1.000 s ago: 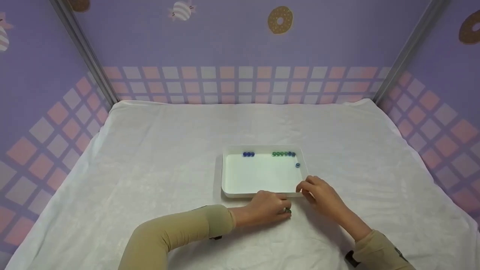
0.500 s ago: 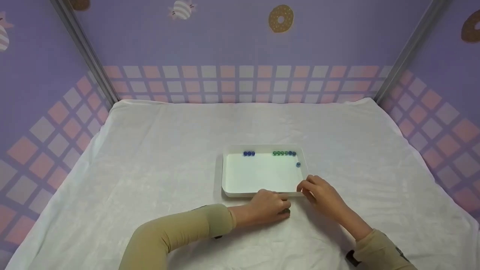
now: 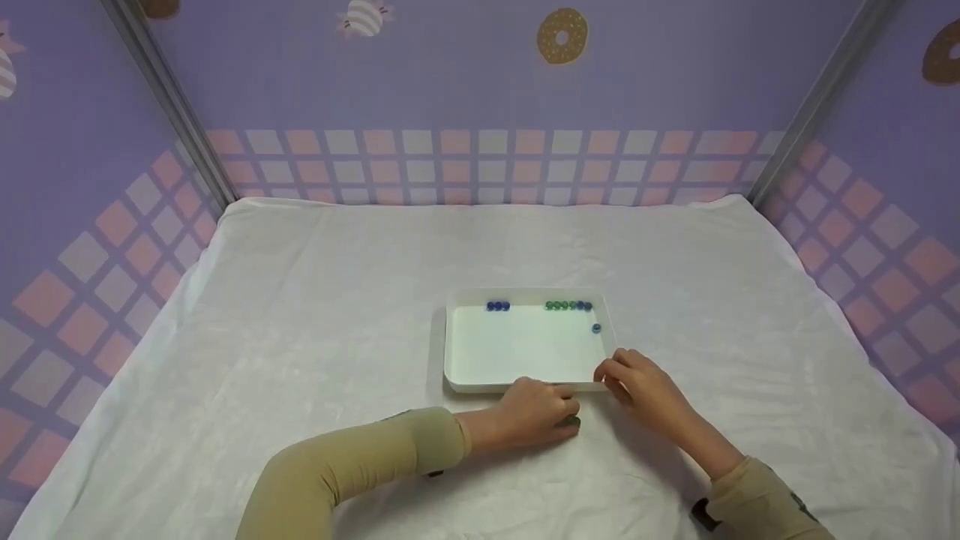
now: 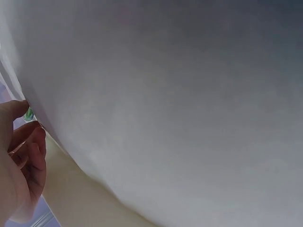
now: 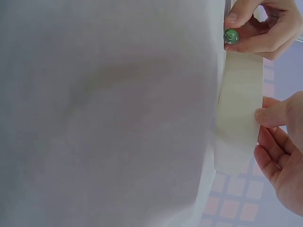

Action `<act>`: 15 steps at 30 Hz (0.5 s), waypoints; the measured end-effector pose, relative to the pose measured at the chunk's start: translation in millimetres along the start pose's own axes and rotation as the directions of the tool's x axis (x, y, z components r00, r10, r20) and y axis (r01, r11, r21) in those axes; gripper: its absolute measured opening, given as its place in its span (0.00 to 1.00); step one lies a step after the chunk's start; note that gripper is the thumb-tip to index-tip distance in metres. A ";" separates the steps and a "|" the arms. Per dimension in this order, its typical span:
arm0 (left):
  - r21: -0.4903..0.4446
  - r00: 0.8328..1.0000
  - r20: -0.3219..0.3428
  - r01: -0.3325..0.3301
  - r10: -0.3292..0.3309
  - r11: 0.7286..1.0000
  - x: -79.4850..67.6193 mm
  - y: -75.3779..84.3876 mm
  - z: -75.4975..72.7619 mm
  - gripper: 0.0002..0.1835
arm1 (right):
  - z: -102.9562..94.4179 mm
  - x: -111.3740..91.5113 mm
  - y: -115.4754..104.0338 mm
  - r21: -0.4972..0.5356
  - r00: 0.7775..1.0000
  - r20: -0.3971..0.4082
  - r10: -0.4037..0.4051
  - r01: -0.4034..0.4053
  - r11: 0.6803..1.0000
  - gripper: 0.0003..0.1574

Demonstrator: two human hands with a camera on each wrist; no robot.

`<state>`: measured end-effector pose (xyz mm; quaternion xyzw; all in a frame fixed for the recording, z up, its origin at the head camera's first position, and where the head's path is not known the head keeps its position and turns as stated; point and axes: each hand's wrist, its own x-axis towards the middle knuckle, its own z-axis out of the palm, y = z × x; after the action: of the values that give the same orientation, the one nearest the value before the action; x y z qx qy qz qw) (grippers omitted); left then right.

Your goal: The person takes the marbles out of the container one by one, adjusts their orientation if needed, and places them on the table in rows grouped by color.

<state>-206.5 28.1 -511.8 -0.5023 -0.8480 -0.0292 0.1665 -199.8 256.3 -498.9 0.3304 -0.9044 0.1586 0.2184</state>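
My left hand is at the front wall of a white rectangular tray and pinches a green glass marble just above the cloth. Seen from the right wrist, that marble sits between the thumb and a curled finger. My right hand grips the rim of the tray near its front right corner, thumb outside the wall and fingers over the edge. Along the tray's back wall lie several green marbles with dark blue ones at their right end. Farther left are three blue marbles. One blue marble lies by the right wall.
A white cloth with soft wrinkles covers the table under the tray. Purple walls with pink and white squares enclose the back and both sides. Metal posts stand at the back corners.
The left fingers have closed a little farther over the green marble, so less of it shows from above. Both hands, the tray and the other marbles stay in place.
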 end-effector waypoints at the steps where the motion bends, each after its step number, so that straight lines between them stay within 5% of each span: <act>1: -0.001 1.000 0.000 0.004 -0.004 1.000 -0.2 0.3 0.1 0.14 | -0.1 0.0 -0.3 -0.001 1.000 0.000 -0.002 0.002 1.000 0.16; 15: 0.002 1.000 0.014 0.016 -0.016 1.000 -0.8 1.6 -2.2 0.13 | 1.0 0.6 -2.2 -0.003 1.000 -0.018 -0.020 0.020 1.000 0.13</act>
<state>-204.2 27.7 -510.2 -0.4955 -0.8531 -0.0263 0.1610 -199.0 253.9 -499.1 0.3376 -0.8993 0.1583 0.2286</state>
